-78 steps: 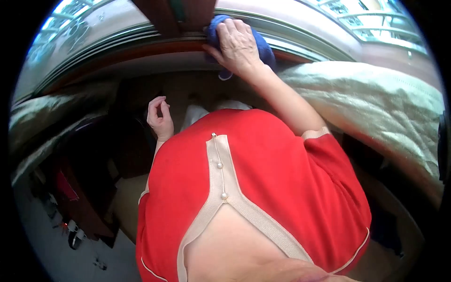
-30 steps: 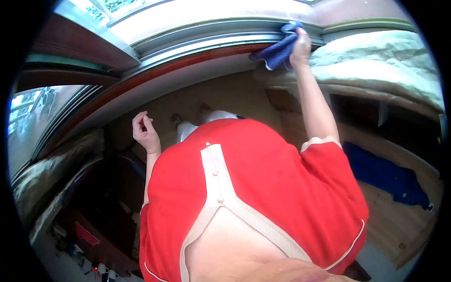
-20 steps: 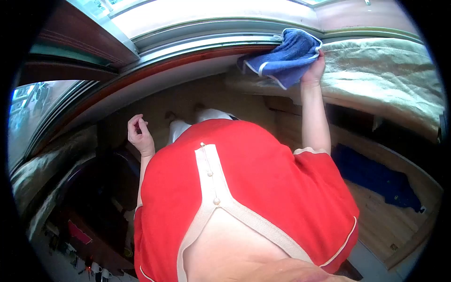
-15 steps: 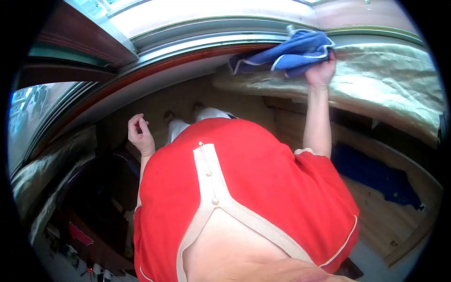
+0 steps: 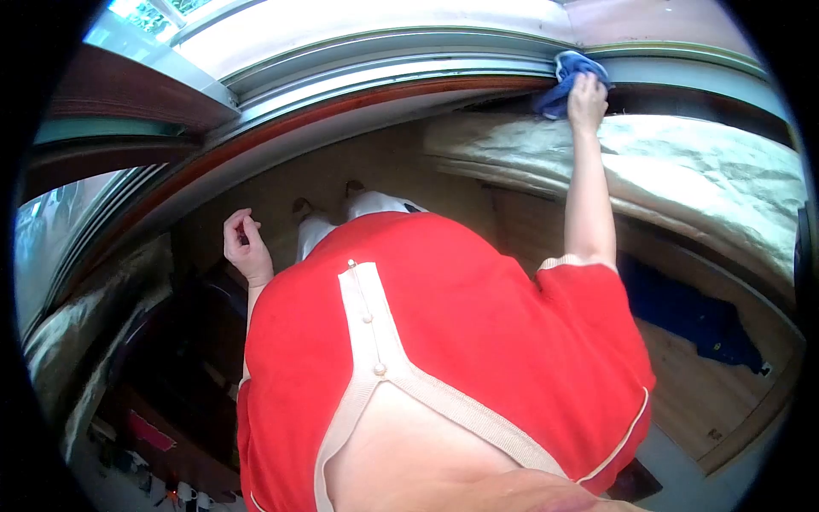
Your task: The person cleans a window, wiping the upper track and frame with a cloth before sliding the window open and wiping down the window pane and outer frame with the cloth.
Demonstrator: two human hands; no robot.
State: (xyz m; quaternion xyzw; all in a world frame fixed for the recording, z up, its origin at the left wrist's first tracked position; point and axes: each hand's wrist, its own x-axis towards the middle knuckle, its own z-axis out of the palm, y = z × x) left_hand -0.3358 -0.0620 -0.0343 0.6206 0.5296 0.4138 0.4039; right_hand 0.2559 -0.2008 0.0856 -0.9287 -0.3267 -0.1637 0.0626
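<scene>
Right hand [image 5: 587, 104] grasping one blue cloth [image 5: 564, 89] at the right end of the window track [image 5: 392, 71].
Its fingers lie over the bunched cloth; the other hand, the left [image 5: 247, 250], is released, fingers loosely curled. Just below the cloth spreads one pale cover [image 5: 648, 166]. Farther out: three buttons [image 5: 368, 319] on one red top [image 5: 478, 324], two feet [image 5: 353, 188], one dark-blue fabric piece [image 5: 682, 307] reaching toward the wooden board's [image 5: 674, 369] right edge.
</scene>
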